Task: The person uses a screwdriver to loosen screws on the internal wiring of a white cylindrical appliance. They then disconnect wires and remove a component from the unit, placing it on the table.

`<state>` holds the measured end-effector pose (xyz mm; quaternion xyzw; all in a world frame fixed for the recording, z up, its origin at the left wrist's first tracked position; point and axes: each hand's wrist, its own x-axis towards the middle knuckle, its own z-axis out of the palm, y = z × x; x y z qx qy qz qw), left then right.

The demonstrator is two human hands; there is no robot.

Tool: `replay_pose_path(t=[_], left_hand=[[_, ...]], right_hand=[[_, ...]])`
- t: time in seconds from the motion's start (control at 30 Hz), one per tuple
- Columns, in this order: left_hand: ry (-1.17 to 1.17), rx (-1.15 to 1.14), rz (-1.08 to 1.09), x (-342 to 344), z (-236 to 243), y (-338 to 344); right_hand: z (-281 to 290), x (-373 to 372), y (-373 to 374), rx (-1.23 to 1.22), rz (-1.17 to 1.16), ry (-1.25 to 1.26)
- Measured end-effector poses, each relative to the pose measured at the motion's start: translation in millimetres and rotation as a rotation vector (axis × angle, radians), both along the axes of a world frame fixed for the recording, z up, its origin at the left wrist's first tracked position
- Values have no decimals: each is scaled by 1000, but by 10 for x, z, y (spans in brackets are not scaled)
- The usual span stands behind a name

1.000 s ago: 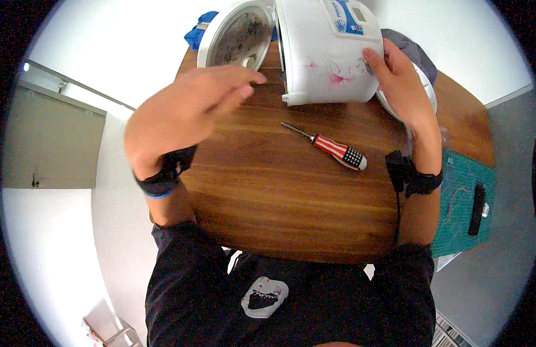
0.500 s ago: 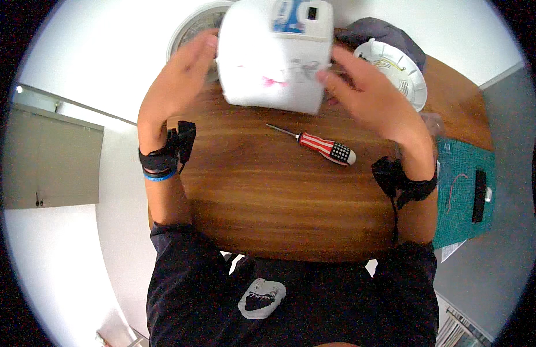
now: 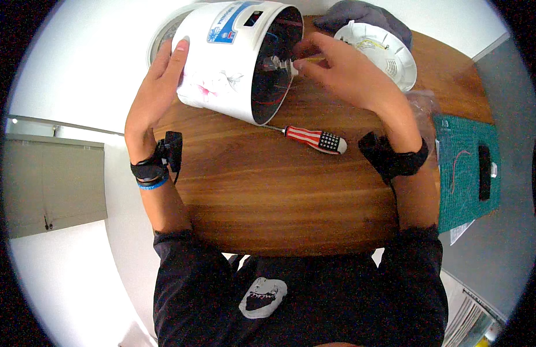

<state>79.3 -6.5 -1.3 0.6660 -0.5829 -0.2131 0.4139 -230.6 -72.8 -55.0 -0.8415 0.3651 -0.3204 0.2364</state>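
Observation:
A white rice cooker body (image 3: pixel 221 75) with a pink flower print and a blue label lies tipped on its side, its open base facing right. Wires and a dark interior show through that opening. My left hand (image 3: pixel 158 87) grips the cooker's far left end, thumb on the shell. At the opening, my right hand (image 3: pixel 349 69) has thumb and fingers pinched on a small whitish part (image 3: pixel 286 65), whose exact kind I cannot make out. Just below the cooker lies a screwdriver (image 3: pixel 314 139) with a red, white and black handle, its tip partly hidden by the cooker's rim.
A round white vented cover (image 3: pixel 389 63) rests at the back right, beside dark grey cloth (image 3: pixel 366 17). Behind the cooker is a round lid (image 3: pixel 164 34). A green cutting mat (image 3: pixel 462 196) with a black strip and a thin red wire lies on the right.
The cooker body has moved left and turned, so its open base now faces right. My right hand has shifted from its side to the part at the opening.

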Motion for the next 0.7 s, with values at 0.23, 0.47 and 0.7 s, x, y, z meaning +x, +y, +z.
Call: replay_pose_path(t=[0.23,0.47,0.7], left_hand=[[3,40,-126,16,30,-17],[21,31,-88,21,-18,-61],[-15,14,-94,13,-6,-30]], right_hand=[[-81,203,-30,71,-46,123],[-353,265,-206,25,-25,117],[-308,332,-159,41,-86,69]])
